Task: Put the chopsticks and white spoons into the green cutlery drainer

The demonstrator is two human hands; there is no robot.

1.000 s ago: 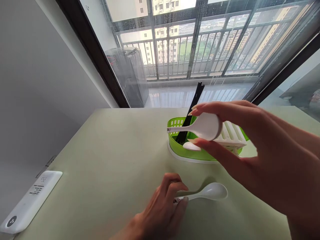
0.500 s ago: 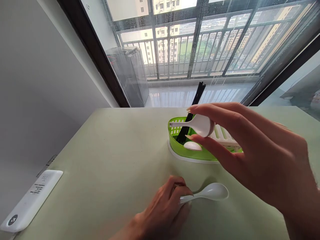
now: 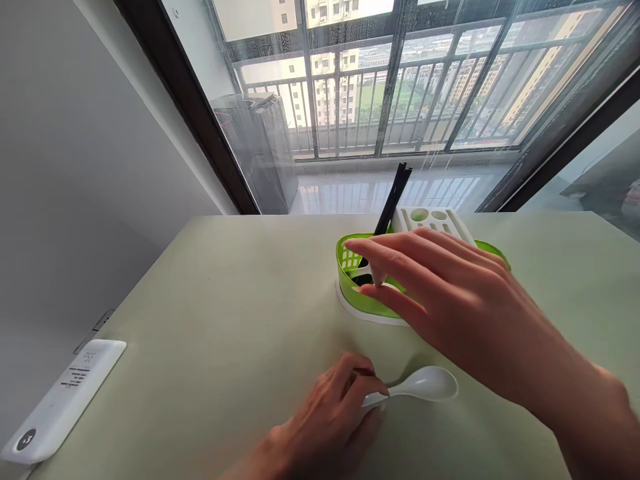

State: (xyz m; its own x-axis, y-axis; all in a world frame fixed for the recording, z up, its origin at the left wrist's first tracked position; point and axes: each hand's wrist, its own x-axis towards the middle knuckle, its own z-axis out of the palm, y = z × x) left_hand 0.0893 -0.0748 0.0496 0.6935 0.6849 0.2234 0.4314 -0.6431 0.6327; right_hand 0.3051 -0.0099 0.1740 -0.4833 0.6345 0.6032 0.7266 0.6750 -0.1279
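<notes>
1 spoon (image 3: 424,385) in L hand (image 3: 336,403)

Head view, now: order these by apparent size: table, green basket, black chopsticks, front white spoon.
1. Table
2. Green basket, even partly covered
Not ranked, both smaller: black chopsticks and front white spoon. Each is partly hidden, and the spoon lies nearer the camera, so their order is unsure.

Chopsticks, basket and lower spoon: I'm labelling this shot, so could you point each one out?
Chopsticks (image 3: 393,200): head view, on the dark shafts above the basket's rim.
Basket (image 3: 367,305): head view, on the green front wall.
Lower spoon (image 3: 432,385): head view, on the white bowl.
</notes>
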